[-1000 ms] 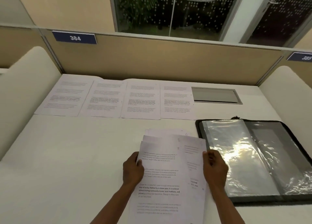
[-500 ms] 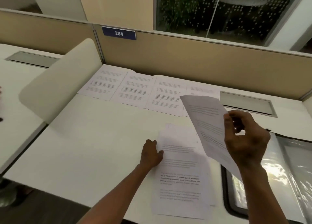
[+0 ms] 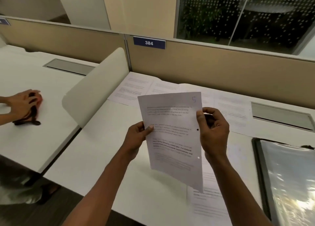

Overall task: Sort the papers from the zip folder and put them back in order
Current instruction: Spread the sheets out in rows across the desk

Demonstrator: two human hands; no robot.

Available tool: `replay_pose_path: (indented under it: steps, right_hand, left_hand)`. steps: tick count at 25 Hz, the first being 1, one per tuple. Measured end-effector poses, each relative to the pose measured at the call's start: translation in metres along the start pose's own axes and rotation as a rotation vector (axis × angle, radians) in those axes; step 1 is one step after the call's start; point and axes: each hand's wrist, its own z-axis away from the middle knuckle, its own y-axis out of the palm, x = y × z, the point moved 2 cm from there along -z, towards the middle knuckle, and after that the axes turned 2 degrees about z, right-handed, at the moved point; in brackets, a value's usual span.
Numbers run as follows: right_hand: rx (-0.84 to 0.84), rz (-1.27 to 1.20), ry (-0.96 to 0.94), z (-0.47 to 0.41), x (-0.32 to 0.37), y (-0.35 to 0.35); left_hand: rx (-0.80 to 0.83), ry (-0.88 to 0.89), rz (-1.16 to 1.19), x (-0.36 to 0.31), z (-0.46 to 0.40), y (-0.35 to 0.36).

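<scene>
Both forearms reach fwd and up from bottom of frame, raised off desk. L hand (image 3: 138, 137): thumb on front face of sheet (image 3: 172, 133), fingers curled behind its left edge, pinch grip. R hand (image 3: 214, 132): back toward camera, thumb and curled fingers pinching sheet's right edge, slightly higher than L.

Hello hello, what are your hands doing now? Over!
Left hand and right hand both grip one white printed sheet, lifted off the white desk. Open black zip folder at right. Nothing in the way.

A blue "384" sign (image 3: 149, 42) tops the beige partition (image 3: 213, 67).
</scene>
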Motion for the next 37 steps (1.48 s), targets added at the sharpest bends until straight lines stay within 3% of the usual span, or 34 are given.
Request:
replay_pose_path:
  steps: [2, 5, 8, 12, 18, 22, 24, 27, 37]
  right_hand:
    - [0.0, 0.031, 0.224, -0.001, -0.04, 0.037]
    - [0.137, 0.116, 0.456, 0.012, -0.102, 0.09]
    - [0.27, 0.167, 0.61, 0.033, -0.145, 0.135]
    - [0.308, 0.214, 0.703, 0.046, -0.167, 0.192]
    - [0.292, 0.4, 0.55, 0.042, -0.179, 0.255]
    - [0.552, 0.686, 0.308, 0.036, -0.18, 0.276]
    - [0.702, 0.851, 0.209, 0.037, -0.185, 0.285]
    - [0.756, 0.953, 0.154, 0.034, -0.186, 0.292]
    - [0.8, 1.016, 0.095, 0.022, -0.183, 0.31]
  left_hand:
    - [-0.087, -0.055, -0.041, 0.0, -0.011, -0.042]
    - [-0.185, -0.104, -0.167, 0.004, -0.036, -0.109]
    - [-0.245, -0.12, -0.302, 0.008, -0.063, -0.167]
    - [-0.261, -0.14, -0.488, 0.014, -0.102, -0.224]
    - [-0.309, -0.092, -0.709, 0.017, -0.141, -0.255]
    - [-0.293, -0.039, -0.882, 0.025, -0.15, -0.265]
    - [-0.277, 0.004, -1.087, 0.031, -0.15, -0.269]
    - [-0.265, 0.178, -1.351, 0.045, -0.145, -0.266]
    - [-0.149, 0.095, -1.313, 0.068, -0.154, -0.277]
